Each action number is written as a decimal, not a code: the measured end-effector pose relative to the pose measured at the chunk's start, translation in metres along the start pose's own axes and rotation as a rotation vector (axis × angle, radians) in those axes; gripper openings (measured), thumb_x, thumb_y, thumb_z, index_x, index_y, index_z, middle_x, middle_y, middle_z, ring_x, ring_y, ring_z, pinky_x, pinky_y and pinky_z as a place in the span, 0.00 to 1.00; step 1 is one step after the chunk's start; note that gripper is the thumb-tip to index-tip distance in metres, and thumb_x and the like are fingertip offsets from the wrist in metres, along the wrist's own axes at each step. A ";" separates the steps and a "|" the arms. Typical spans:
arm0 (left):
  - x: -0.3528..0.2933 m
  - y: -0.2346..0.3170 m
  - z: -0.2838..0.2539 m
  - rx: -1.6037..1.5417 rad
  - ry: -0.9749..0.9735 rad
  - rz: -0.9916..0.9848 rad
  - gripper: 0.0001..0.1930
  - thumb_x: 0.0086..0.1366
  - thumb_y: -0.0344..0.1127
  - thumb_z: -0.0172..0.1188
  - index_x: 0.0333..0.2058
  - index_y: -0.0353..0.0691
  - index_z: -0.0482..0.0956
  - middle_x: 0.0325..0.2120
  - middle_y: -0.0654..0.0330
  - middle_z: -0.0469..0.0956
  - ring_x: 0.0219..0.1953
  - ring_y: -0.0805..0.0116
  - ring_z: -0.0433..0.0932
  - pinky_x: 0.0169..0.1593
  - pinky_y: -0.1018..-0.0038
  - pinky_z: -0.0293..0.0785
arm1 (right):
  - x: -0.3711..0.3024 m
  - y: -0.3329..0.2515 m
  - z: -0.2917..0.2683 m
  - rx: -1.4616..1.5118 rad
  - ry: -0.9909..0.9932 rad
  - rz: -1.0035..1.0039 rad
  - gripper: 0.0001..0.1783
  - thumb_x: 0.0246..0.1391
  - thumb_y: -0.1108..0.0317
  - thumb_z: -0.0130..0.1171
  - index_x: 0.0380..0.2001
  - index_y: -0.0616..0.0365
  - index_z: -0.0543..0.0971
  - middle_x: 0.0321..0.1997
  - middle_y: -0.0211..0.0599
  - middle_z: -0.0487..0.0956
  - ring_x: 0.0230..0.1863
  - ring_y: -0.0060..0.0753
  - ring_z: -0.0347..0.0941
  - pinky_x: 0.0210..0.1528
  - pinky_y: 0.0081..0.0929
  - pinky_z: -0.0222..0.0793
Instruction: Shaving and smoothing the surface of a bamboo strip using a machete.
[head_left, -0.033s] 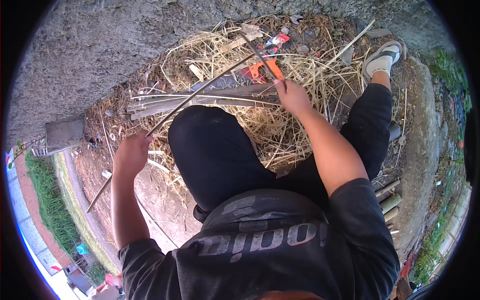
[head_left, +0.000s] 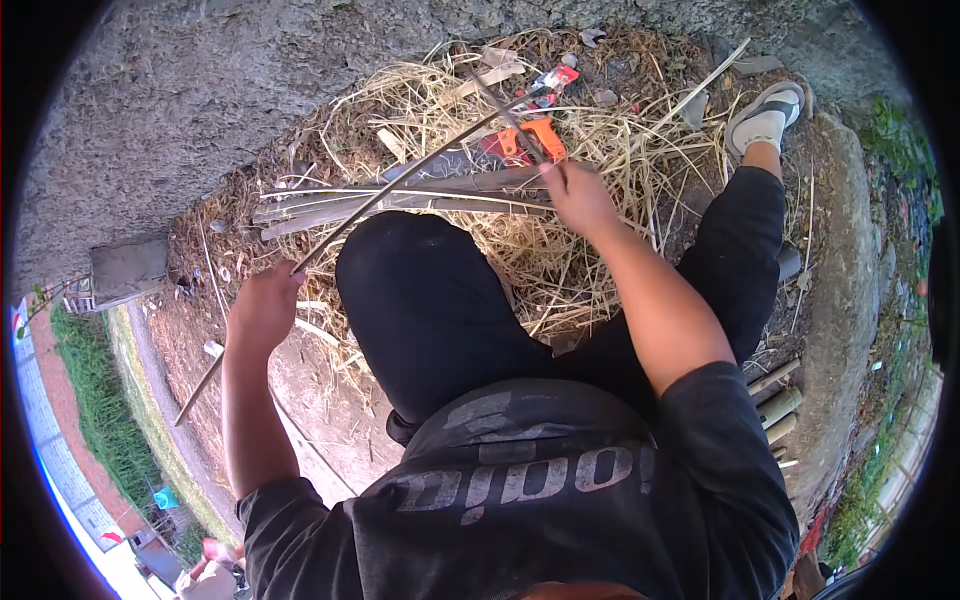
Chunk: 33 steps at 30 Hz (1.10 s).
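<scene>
Stick (head_left: 400, 180) clamped in left hand (head_left: 265, 308) | dark strip (head_left: 524, 135) clamped in right hand (head_left: 582, 197) | strip's gripped end hidden, tip unclear

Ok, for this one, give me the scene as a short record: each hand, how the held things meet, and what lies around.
Left hand: closed on a long thin stick
Right hand: closed on a dark strip, stick or blade unclear
Held things: cross in the picture; contact cannot be told
Beyond the knees: orange tool, grey slats
Ground: pale shavings in a loose heap
Far side: rough grey wall
</scene>
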<state>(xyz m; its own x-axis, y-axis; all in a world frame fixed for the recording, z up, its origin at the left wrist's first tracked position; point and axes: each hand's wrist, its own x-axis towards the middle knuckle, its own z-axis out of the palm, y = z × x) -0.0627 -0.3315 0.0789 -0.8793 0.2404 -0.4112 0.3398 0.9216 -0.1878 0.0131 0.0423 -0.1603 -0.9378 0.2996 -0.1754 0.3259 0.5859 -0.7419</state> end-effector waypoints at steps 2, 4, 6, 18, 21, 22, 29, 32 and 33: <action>0.003 -0.002 0.001 -0.004 -0.034 -0.019 0.15 0.72 0.44 0.49 0.46 0.39 0.75 0.32 0.42 0.79 0.36 0.41 0.79 0.39 0.50 0.73 | -0.013 -0.017 0.008 0.069 -0.050 -0.069 0.30 0.67 0.45 0.42 0.35 0.64 0.78 0.33 0.57 0.79 0.38 0.60 0.77 0.43 0.50 0.70; 0.006 -0.013 0.007 -0.092 0.007 0.047 0.16 0.72 0.44 0.49 0.46 0.38 0.76 0.32 0.41 0.80 0.36 0.40 0.79 0.39 0.51 0.73 | -0.013 -0.025 0.013 0.066 -0.204 -0.130 0.30 0.67 0.44 0.43 0.36 0.64 0.78 0.34 0.59 0.79 0.39 0.63 0.76 0.44 0.51 0.70; 0.007 -0.010 0.008 -0.096 -0.009 0.060 0.16 0.71 0.45 0.50 0.46 0.38 0.76 0.32 0.41 0.79 0.36 0.40 0.79 0.39 0.51 0.73 | -0.004 -0.003 0.026 0.038 -0.173 -0.030 0.32 0.67 0.42 0.40 0.40 0.62 0.78 0.36 0.58 0.80 0.42 0.62 0.76 0.46 0.51 0.70; 0.008 -0.010 0.012 -0.127 -0.010 0.031 0.15 0.71 0.43 0.51 0.43 0.36 0.76 0.32 0.40 0.79 0.36 0.37 0.78 0.40 0.52 0.73 | 0.001 0.012 0.005 0.053 0.016 0.084 0.36 0.66 0.38 0.37 0.40 0.62 0.79 0.40 0.56 0.81 0.44 0.59 0.77 0.48 0.50 0.71; 0.011 -0.035 0.029 -0.181 0.009 0.080 0.15 0.70 0.43 0.51 0.42 0.36 0.77 0.30 0.40 0.78 0.36 0.37 0.78 0.39 0.51 0.72 | 0.005 0.006 0.017 -0.069 -0.313 -0.021 0.37 0.66 0.37 0.35 0.43 0.62 0.79 0.43 0.59 0.80 0.48 0.61 0.76 0.51 0.53 0.69; 0.013 -0.041 0.036 -0.192 0.038 0.135 0.15 0.70 0.44 0.51 0.42 0.37 0.77 0.29 0.41 0.78 0.35 0.37 0.77 0.38 0.51 0.71 | 0.014 0.027 0.025 -0.033 -0.200 0.071 0.38 0.66 0.37 0.33 0.44 0.62 0.78 0.45 0.59 0.79 0.49 0.62 0.75 0.52 0.54 0.68; 0.025 -0.071 0.050 -0.221 0.095 0.054 0.15 0.71 0.47 0.50 0.48 0.44 0.71 0.23 0.46 0.78 0.29 0.42 0.79 0.37 0.51 0.73 | 0.023 0.065 -0.048 -0.114 0.076 0.109 0.40 0.65 0.34 0.34 0.39 0.63 0.79 0.39 0.58 0.79 0.46 0.63 0.74 0.50 0.50 0.66; 0.032 -0.073 0.035 -0.107 -0.109 -0.004 0.18 0.69 0.48 0.54 0.51 0.47 0.70 0.23 0.52 0.80 0.32 0.52 0.82 0.38 0.57 0.75 | 0.023 0.042 -0.089 0.112 0.070 0.146 0.36 0.65 0.35 0.39 0.30 0.62 0.74 0.24 0.38 0.72 0.26 0.37 0.68 0.31 0.34 0.64; 0.035 -0.070 0.033 -0.120 -0.108 -0.015 0.18 0.69 0.48 0.54 0.51 0.47 0.70 0.23 0.52 0.80 0.32 0.52 0.82 0.38 0.57 0.75 | 0.016 0.033 -0.098 0.246 0.102 0.174 0.34 0.65 0.36 0.42 0.28 0.61 0.73 0.20 0.30 0.68 0.21 0.26 0.63 0.25 0.27 0.61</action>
<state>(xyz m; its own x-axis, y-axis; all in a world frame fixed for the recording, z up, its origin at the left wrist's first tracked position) -0.1061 -0.3981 0.0486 -0.8406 0.1983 -0.5040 0.2791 0.9561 -0.0892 0.0201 0.1402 -0.1247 -0.8498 0.4603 -0.2569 0.4299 0.3230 -0.8431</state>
